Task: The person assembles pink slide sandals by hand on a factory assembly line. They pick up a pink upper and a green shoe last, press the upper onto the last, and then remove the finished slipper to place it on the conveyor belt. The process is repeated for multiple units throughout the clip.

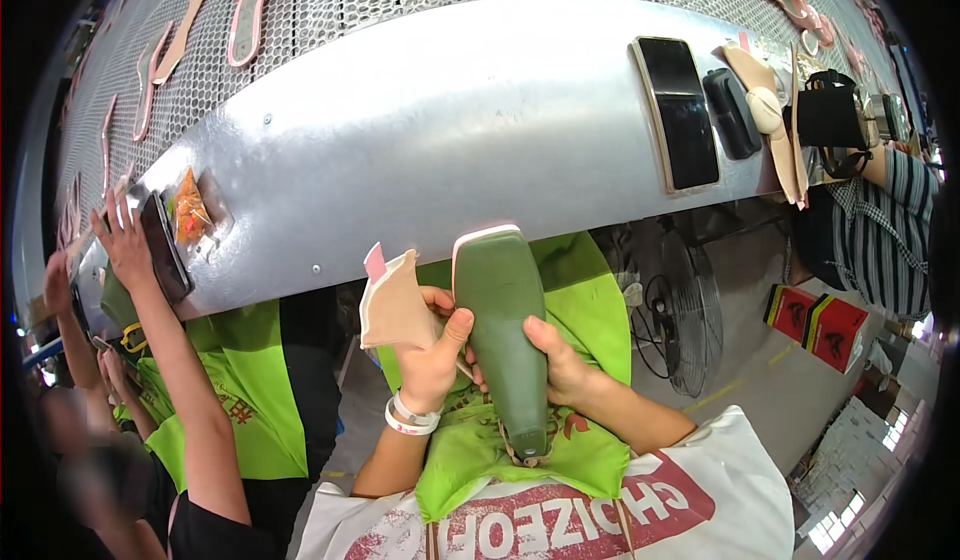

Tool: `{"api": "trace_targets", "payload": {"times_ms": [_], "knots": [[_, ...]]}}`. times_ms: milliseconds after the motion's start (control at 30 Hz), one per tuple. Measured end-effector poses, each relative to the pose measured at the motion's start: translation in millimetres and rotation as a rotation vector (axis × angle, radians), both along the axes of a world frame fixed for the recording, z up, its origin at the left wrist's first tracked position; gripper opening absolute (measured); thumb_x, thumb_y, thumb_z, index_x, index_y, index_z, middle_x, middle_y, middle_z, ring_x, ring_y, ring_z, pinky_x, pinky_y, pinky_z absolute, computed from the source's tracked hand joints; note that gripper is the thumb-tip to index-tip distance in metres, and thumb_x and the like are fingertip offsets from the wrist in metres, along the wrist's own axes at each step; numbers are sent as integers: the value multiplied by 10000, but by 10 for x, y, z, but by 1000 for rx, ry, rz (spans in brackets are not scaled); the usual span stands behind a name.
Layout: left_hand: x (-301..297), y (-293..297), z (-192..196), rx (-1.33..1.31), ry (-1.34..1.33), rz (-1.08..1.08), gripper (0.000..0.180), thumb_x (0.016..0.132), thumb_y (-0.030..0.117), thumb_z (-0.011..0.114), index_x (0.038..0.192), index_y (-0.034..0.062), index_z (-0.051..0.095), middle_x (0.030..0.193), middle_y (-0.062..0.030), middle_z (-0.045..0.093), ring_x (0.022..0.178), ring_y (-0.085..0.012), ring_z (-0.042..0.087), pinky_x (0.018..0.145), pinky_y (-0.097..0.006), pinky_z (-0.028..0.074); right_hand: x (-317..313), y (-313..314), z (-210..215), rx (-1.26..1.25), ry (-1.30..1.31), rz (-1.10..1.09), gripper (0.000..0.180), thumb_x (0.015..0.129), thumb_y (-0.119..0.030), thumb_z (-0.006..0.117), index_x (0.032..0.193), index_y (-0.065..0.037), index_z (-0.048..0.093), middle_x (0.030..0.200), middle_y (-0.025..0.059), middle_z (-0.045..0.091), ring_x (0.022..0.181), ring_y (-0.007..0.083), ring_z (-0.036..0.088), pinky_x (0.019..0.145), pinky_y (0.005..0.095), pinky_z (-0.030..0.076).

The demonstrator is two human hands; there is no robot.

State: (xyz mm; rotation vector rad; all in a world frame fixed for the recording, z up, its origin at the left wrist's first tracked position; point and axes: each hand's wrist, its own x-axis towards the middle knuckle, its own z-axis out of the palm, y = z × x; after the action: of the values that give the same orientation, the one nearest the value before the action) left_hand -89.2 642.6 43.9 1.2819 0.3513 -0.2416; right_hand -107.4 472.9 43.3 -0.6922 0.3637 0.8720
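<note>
My left hand (432, 360) is closed round a beige shoe upper (396, 305), whose pink tab sticks up at its top corner. A white band and a bracelet circle that wrist. Upright over my lap stands a green shoe last (498, 310), toe end toward the table, with a thin pink-and-white rim showing along the toe. My right hand (565, 362) grips it from the right side, thumb on its face. The left fingers reach close to the last's left edge; whether they touch it is hard to tell. The last hides part of both hands.
Before me runs a metal table (420, 150). A phone (680, 110), a black case (733, 112) and beige pieces (765, 110) lie at right. Beyond is a mesh conveyor (340, 5) carrying pink sandal parts. Co-workers sit on both sides. A fan (683, 310) stands below.
</note>
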Motion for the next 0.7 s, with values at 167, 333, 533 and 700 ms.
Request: {"api": "trace_targets", "payload": {"times_ms": [167, 333, 533, 700], "knots": [[-22, 36, -6, -23, 16, 3, 288, 891, 152, 725, 1042, 38, 508, 930, -43, 529, 727, -112, 514, 514, -234, 438, -21, 51, 11, 65, 22, -81, 670, 913, -586, 531, 1299, -39, 498, 1094, 127, 628, 893, 208, 661, 759, 353, 564], [-46, 101, -191, 112, -82, -4, 353, 877, 156, 743, 1119, 23, 522, 911, -32, 539, 735, -119, 536, 570, -259, 470, 60, 64, 121, 59, 26, -71, 672, 921, -567, 534, 1327, -37, 469, 1144, 132, 607, 922, 211, 657, 774, 350, 565], [177, 300, 223, 484, -196, -289, 310, 805, 112, 742, 1062, 5, 606, 830, -90, 619, 782, -182, 612, 720, -305, 496, 75, 109, -16, -613, -353, -352, 525, 998, -439, 479, 1314, -20, 460, 1119, 104, 584, 930, 182, 619, 852, 320, 496], [368, 453, 698, 932, -547, -448, 242, 700, 108, 734, 896, 44, 607, 770, -122, 605, 709, -310, 592, 655, -393, 434, 372, -387, 442, -734, -680, -315, 469, 1035, -405, 407, 1076, 22, 597, 953, 79, 640, 819, 150, 591, 806, 299, 477]]}}
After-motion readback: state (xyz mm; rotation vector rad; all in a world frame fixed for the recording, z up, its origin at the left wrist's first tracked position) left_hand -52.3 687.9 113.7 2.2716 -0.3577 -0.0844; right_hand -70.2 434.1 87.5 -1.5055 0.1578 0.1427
